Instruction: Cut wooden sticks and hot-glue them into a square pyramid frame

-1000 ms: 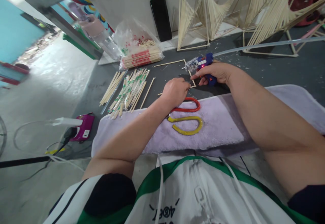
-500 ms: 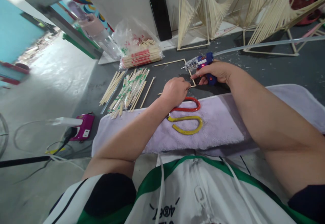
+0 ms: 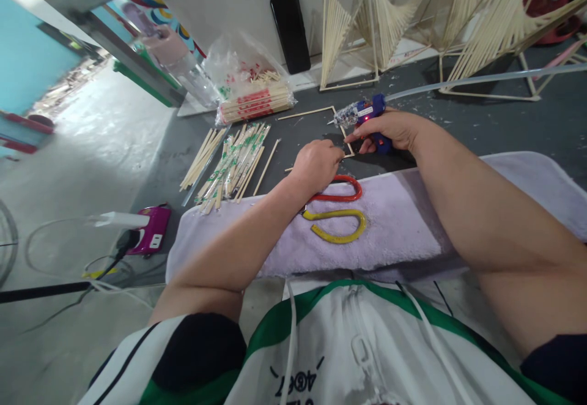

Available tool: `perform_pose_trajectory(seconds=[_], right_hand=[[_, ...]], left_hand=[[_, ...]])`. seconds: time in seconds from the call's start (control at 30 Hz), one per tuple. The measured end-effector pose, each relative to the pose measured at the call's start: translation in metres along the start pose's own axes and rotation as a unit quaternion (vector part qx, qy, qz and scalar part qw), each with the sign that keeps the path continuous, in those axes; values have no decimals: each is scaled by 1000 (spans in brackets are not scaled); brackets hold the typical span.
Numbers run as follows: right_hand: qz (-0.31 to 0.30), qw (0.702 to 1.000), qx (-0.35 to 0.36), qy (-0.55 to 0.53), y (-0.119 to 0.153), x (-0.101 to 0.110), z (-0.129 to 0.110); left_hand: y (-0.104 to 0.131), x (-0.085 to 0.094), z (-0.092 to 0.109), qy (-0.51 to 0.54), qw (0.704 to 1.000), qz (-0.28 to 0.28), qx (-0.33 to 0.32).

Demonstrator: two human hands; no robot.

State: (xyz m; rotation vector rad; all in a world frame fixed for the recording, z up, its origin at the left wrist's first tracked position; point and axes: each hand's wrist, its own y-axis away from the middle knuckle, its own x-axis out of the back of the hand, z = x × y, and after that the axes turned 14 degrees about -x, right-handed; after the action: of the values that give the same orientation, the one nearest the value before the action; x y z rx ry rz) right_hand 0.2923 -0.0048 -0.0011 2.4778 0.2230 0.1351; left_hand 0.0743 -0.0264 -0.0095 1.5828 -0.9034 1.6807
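My right hand (image 3: 389, 131) is wrapped round a blue glue gun (image 3: 376, 106); its nozzle points left and a long clear glue stick (image 3: 463, 81) runs out of its back. Under the gun lies a three-sided frame of thin wooden sticks (image 3: 307, 113) on the dark tabletop. My left hand (image 3: 317, 161) is closed at the frame's near corner, on or over the near stick, whose left end shows past the hand. Its fingertips are partly hidden. Just below that hand, scissors with one red and one yellow handle (image 3: 342, 226) lie on a lilac towel (image 3: 394, 234).
Loose and wrapped chopsticks (image 3: 233, 166) lie left of my hands, behind them a bagged bundle (image 3: 257, 104). A phone (image 3: 291, 32) leans on the wall. Stick models (image 3: 351, 38) stand at the back right. A pink bottle (image 3: 169, 56) and a magenta power socket (image 3: 153, 230) are at left.
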Motion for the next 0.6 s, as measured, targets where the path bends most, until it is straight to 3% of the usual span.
perform_pose_trajectory(seconds=[0.6], right_hand=[[0, 1000, 5, 9, -1, 1, 1]], left_hand=[[0, 1, 1, -4, 1000, -3, 6]])
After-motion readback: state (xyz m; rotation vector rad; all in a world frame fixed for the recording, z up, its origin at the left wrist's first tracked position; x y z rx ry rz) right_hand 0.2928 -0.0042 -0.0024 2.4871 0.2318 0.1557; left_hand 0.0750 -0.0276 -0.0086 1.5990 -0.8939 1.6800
